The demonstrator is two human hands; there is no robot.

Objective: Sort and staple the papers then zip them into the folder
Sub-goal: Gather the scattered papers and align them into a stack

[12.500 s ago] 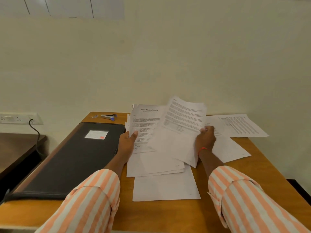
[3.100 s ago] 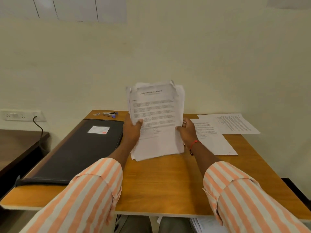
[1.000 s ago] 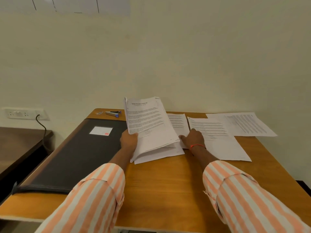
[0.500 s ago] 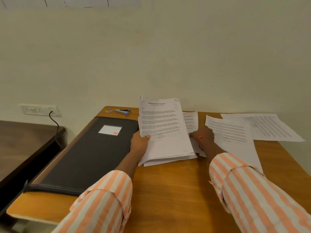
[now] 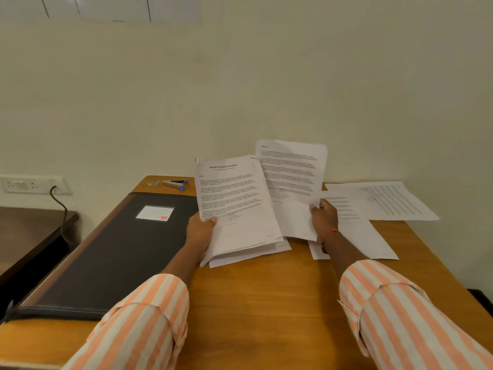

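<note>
Over smooth wooden desk (image 5: 266, 303), left grip (image 5: 200, 231) holds a paper stack (image 5: 234, 204), right grip (image 5: 324, 217) pinches one curled sheet (image 5: 292, 172).

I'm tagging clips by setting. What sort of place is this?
Probably an office or study room: a wooden desk against a plain wall, loose printed papers, and a black folder with a stapler beyond it.

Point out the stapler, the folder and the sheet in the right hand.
stapler (image 5: 173, 184), head view, its metal body.
folder (image 5: 112, 252), head view, bare black cover.
sheet (image 5: 290, 172), head view, printed upper half.
</note>
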